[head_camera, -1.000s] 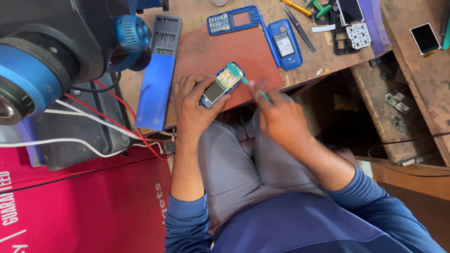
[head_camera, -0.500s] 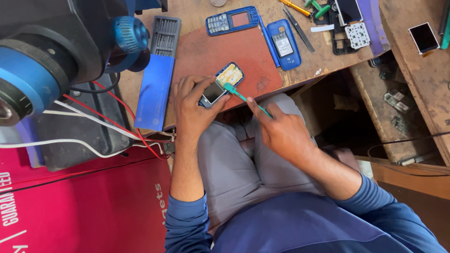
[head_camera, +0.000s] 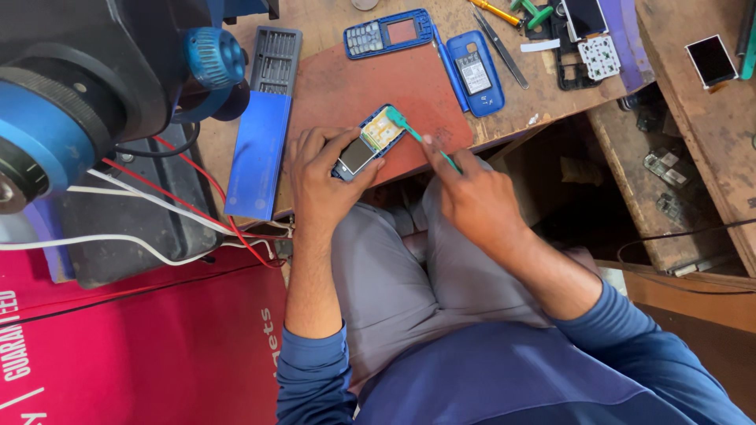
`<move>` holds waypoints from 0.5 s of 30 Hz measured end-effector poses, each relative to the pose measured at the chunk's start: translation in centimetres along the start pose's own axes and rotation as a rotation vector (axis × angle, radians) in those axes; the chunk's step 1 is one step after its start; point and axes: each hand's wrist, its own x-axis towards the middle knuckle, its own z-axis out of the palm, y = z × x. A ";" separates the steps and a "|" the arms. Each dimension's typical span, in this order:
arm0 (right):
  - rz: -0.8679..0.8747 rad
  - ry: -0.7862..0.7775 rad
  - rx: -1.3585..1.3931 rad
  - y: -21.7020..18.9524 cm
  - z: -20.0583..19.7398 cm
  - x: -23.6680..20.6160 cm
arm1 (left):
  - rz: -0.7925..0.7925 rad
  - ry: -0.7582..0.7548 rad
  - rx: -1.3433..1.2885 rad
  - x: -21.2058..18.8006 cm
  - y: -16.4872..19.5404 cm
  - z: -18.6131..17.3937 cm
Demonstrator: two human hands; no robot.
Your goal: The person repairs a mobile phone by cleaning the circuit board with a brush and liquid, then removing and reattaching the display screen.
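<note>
My left hand (head_camera: pixel 323 181) grips a small opened mobile phone body (head_camera: pixel 366 142) with a blue frame, its circuit board and small screen facing up, held over the near edge of a reddish mat (head_camera: pixel 370 79). My right hand (head_camera: pixel 472 197) pinches a thin green plastic pry tool (head_camera: pixel 417 135), and the tool's flat tip rests on the upper end of the phone body. Both forearms in blue sleeves reach up from my lap.
A blue keypad front cover (head_camera: pixel 387 33) and a blue back cover (head_camera: pixel 476 72) lie beyond the mat. Tweezers (head_camera: pixel 501 49), loose phone parts (head_camera: pixel 587 47) and a small screen (head_camera: pixel 710 60) sit right. A blue bit case (head_camera: pixel 264 126) and a black-blue machine (head_camera: pixel 87 86) with wires stand left.
The green tool's tip has shifted from the phone's lower right side up to its upper end. My right hand has drawn slightly toward me; the left hand keeps holding the phone.
</note>
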 end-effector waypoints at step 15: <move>0.020 -0.038 -0.015 2.3 -2.1 -2.5 | 0.008 0.006 -0.013 0.3 3.5 1.8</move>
